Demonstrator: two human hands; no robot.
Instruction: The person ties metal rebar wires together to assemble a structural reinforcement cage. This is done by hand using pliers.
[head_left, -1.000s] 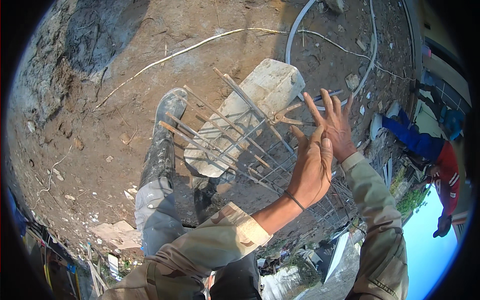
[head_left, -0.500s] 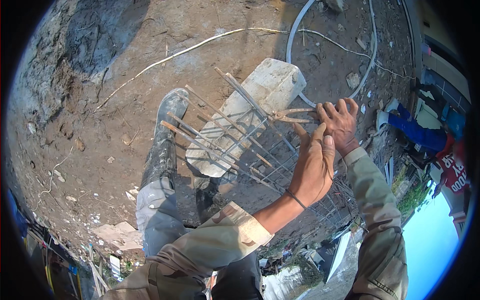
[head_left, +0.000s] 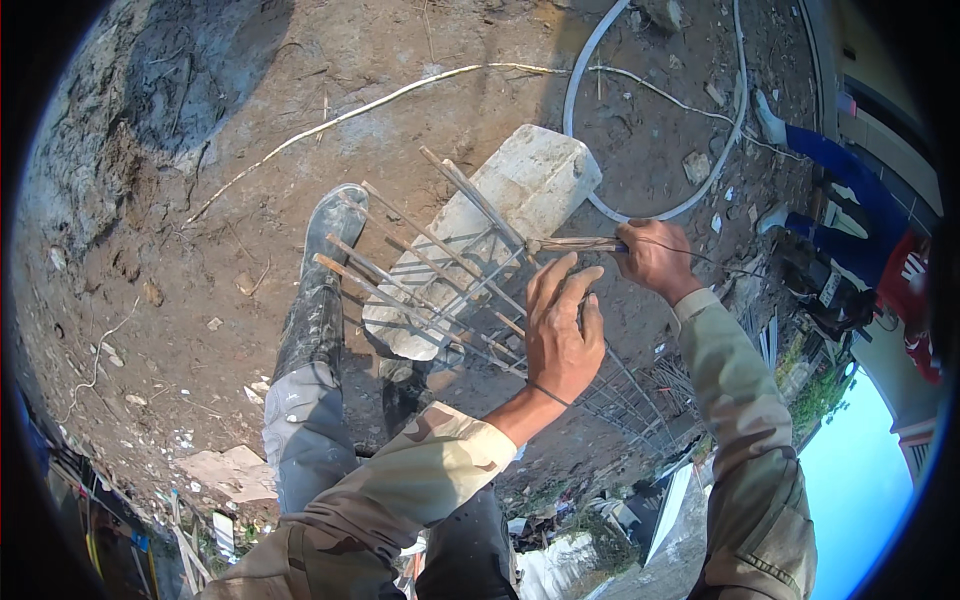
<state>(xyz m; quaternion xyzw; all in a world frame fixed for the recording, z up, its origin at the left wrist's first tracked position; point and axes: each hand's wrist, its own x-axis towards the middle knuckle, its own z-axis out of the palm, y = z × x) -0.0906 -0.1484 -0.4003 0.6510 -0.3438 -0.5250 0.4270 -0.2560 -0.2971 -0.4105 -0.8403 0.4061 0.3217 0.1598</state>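
1. In the right hand (head_left: 655,258): gripping rusty pincers (head_left: 577,243) by the handles, with fingers closed firmly round and handles drawn close together.
2. At the pincers' head: meeting a rebar cage (head_left: 487,206) near an outer crossing of bars, right by the lower-right long edge of the concrete block (head_left: 545,165).
3. In the left hand (head_left: 565,335): holding nothing that shows, with fingers loosely curved and thumb apart, over the rebar cage just below the pincers' head. Impossible to tell whether touching a bar.
4. Across the concrete block: lying aslant, with rusty bar ends jutting past the upper-left long edge toward a muddy boot (head_left: 325,270), and stretching away beyond the lower-right edge.
5. From beside the right hand: trailing rightward, a thin dark strand (head_left: 715,264).
6. On the muddy ground (head_left: 250,130): curving past the block's upper-right end, a grey hose (head_left: 573,75); running farther off, a pale cable (head_left: 400,91).
7. Toward the ground's right edge: bending or crouching, another person in blue trousers (head_left: 845,165).
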